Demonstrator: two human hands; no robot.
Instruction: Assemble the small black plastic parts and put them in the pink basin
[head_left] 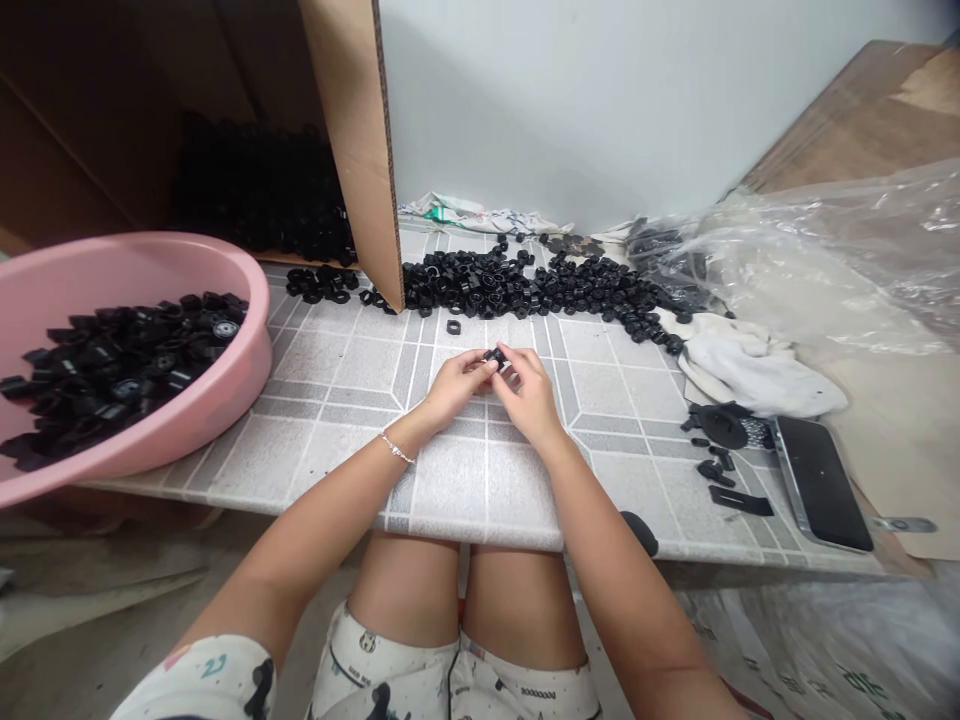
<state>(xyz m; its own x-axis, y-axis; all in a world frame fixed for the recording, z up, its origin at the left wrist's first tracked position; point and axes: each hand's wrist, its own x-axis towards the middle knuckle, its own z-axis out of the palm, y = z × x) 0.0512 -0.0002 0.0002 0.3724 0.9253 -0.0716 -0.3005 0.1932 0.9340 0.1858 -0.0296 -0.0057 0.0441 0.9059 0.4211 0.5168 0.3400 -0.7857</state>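
Between the fingertips of both hands is a small black plastic part (495, 356), held just above the tiled tabletop (360, 375). My left hand (459, 384), below a bracelet on the wrist, pinches it from the left. From the other side my right hand (529, 390) grips it with thumb and fingers. The fingers cover much of the part, so its full shape is hidden. Just beyond the hands lies a single black ring-shaped piece (454, 327), in front of a long heap of similar black pieces (517, 285).
A pink basin (259, 330) of black parts stands left, before an open cardboard box (367, 130) holding more dark pieces. To the right are a white cloth (757, 365), a phone (821, 480), a flat black strip (741, 501) and clear plastic sheeting (810, 240).
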